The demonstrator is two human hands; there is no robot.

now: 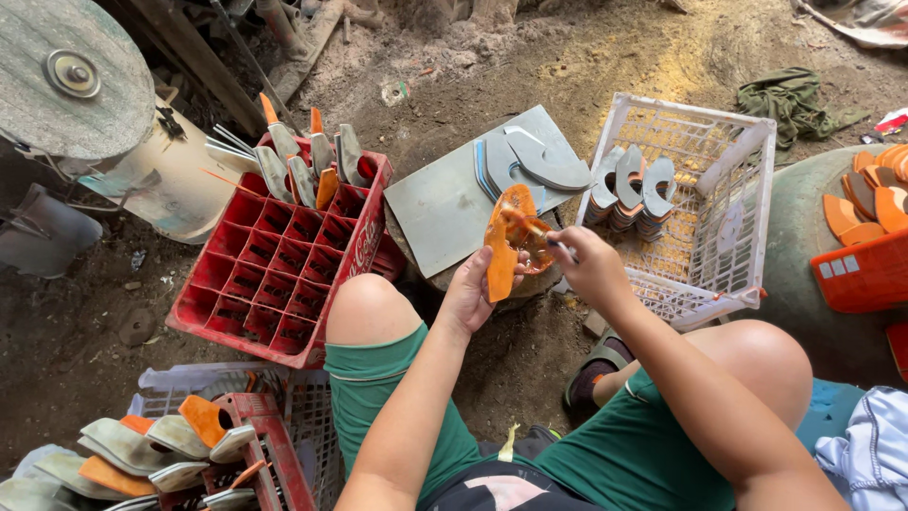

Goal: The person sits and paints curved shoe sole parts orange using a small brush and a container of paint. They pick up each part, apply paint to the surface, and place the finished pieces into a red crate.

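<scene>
Seated low over a dirt floor, knees spread, painting curved metal blades orange. Left hand (470,295) closed around the near end of an orange blade (506,248), held upright just in front of the knees, above a grey metal sheet (430,213). Right hand (591,270) pinched narrow on a small brush (547,237), tip touching the blade's wet face.

Still bare: a few grey blades (530,161) stacked on the far end of the sheet, and a row of grey blades (629,189) standing inside the white plastic crate (747,161) to the right. Already coated, by the look of it — orange pieces (875,194) in an orange bin (865,274) at the far right edge.

To the left, a red compartment crate (274,274) with several blades (312,161) stuck upright along its far side, some grey, some orange; most compartments empty. At near left, a heap of mixed blades (151,454), grey and orange together, resting against another crate.

Judging from the piles — work partly through, with plenty of grey metal left; the share finished cannot be told exactly.
</scene>
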